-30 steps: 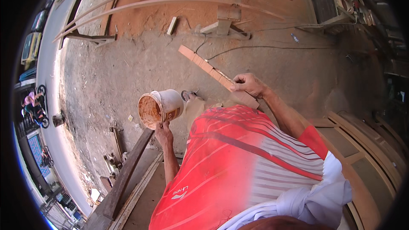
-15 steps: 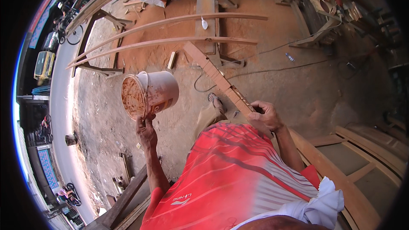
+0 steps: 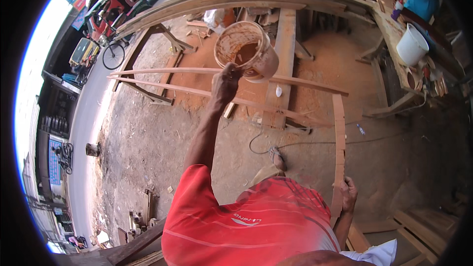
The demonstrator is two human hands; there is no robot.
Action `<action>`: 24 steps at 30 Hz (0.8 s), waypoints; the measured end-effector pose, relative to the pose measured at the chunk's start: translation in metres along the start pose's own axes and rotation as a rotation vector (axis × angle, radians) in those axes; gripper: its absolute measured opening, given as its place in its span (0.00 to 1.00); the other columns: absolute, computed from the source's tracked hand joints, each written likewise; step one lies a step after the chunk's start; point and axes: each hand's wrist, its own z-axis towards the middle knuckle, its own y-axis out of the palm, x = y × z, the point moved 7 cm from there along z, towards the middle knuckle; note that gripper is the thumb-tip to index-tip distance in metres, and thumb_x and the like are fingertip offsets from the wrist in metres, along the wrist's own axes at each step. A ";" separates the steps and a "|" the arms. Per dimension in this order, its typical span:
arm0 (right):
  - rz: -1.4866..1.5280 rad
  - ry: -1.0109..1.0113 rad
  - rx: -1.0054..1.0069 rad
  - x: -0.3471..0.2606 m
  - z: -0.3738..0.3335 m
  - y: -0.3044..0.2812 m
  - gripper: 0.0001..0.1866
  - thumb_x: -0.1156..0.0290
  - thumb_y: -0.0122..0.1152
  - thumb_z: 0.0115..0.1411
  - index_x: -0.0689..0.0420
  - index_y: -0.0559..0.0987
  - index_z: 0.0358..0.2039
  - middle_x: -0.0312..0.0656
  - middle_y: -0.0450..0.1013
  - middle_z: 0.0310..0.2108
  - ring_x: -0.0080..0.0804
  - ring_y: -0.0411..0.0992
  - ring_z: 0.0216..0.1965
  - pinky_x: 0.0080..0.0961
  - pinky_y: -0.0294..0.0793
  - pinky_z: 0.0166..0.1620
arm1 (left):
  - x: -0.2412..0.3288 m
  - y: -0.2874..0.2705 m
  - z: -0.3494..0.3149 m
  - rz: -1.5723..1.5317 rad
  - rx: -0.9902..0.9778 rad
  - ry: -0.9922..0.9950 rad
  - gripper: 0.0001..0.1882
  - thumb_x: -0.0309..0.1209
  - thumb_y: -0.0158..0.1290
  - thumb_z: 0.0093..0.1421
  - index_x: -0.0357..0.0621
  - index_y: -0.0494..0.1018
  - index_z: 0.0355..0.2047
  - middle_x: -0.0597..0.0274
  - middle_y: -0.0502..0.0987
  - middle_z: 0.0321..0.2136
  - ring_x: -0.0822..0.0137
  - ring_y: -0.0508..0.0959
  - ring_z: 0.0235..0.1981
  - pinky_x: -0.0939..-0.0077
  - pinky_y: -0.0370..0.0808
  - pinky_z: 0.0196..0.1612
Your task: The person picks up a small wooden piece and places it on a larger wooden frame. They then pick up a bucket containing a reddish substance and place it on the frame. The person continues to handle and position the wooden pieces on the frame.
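My left hand [image 3: 226, 83] is closed on the near rim of a whitish plastic bucket [image 3: 268, 59], with that arm stretched forward. The bucket's mouth faces up toward me, its inner wall is smeared reddish brown, and some reddish-brown stuff lies inside. It is above two long thin wooden strips [image 3: 167, 70], covering part of one. My right hand [image 3: 349, 196], low on the right, grips the near end of a flat wooden piece [image 3: 340, 135] marked with cross lines. The far end of that piece comes close to the right end of one strip. A white spoon-like thing [image 3: 279, 91] sits near the strips.
A plank [image 3: 278, 98] runs away under the strips. Long boards [image 3: 212, 7] lie across trestles at the back. A white bucket [image 3: 413, 44] stands on the right bench, near a person in blue [image 3: 421, 0]. A dark cable [image 3: 315, 144] crosses the floor; a road [image 3: 81, 167] passes at left.
My left hand has carried the bucket forward and right, and its inside now shows. The wooden piece in my right hand has swung from slanting to nearly straight ahead. The view has shifted.
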 end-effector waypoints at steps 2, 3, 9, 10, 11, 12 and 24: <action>-0.012 -0.062 0.085 0.003 0.025 -0.004 0.21 0.58 0.67 0.65 0.63 0.78 0.48 0.43 0.80 0.33 0.24 0.76 0.33 0.22 0.76 0.39 | -0.005 0.048 0.043 -0.013 -0.093 0.023 0.09 0.37 0.60 0.67 0.48 0.76 0.41 0.42 0.82 0.31 0.39 0.83 0.38 0.48 0.76 0.37; -0.010 -0.109 0.098 -0.004 0.045 -0.004 0.21 0.58 0.67 0.65 0.62 0.78 0.48 0.42 0.80 0.33 0.24 0.76 0.33 0.22 0.76 0.39 | 0.002 0.085 0.074 -0.006 -0.109 0.070 0.09 0.37 0.59 0.67 0.47 0.76 0.41 0.43 0.83 0.31 0.39 0.83 0.37 0.50 0.77 0.38; -0.052 -0.047 0.224 -0.057 0.097 0.034 0.19 0.58 0.64 0.68 0.60 0.78 0.49 0.38 0.80 0.33 0.19 0.75 0.32 0.19 0.74 0.37 | -0.057 0.188 0.143 0.068 -0.298 0.114 0.11 0.41 0.56 0.68 0.48 0.75 0.43 0.45 0.83 0.32 0.40 0.83 0.36 0.47 0.77 0.37; -0.021 -0.066 0.260 -0.062 0.103 0.036 0.19 0.58 0.65 0.67 0.60 0.78 0.48 0.39 0.80 0.34 0.20 0.74 0.31 0.18 0.73 0.37 | -0.072 0.209 0.154 0.099 -0.332 0.110 0.10 0.40 0.55 0.69 0.49 0.75 0.43 0.46 0.84 0.32 0.41 0.83 0.37 0.48 0.77 0.37; -0.017 -0.076 0.251 -0.063 0.106 0.034 0.20 0.60 0.66 0.67 0.62 0.78 0.50 0.40 0.80 0.37 0.20 0.74 0.34 0.18 0.73 0.39 | -0.077 0.225 0.160 0.114 -0.332 0.128 0.10 0.40 0.55 0.69 0.51 0.75 0.43 0.47 0.84 0.32 0.41 0.84 0.37 0.48 0.77 0.38; -0.027 -0.118 0.294 -0.065 0.110 0.032 0.21 0.59 0.66 0.67 0.62 0.78 0.51 0.39 0.80 0.36 0.19 0.74 0.32 0.17 0.74 0.37 | -0.065 0.236 0.168 0.121 -0.360 0.127 0.10 0.41 0.54 0.69 0.51 0.75 0.43 0.47 0.84 0.33 0.42 0.84 0.37 0.48 0.76 0.38; 0.011 -0.087 0.081 -0.105 0.276 0.086 0.23 0.61 0.63 0.70 0.64 0.77 0.58 0.42 0.80 0.42 0.23 0.80 0.40 0.23 0.84 0.42 | -0.059 0.284 0.222 0.314 -0.395 0.096 0.26 0.57 0.54 0.67 0.56 0.75 0.56 0.43 0.84 0.44 0.39 0.82 0.50 0.48 0.77 0.51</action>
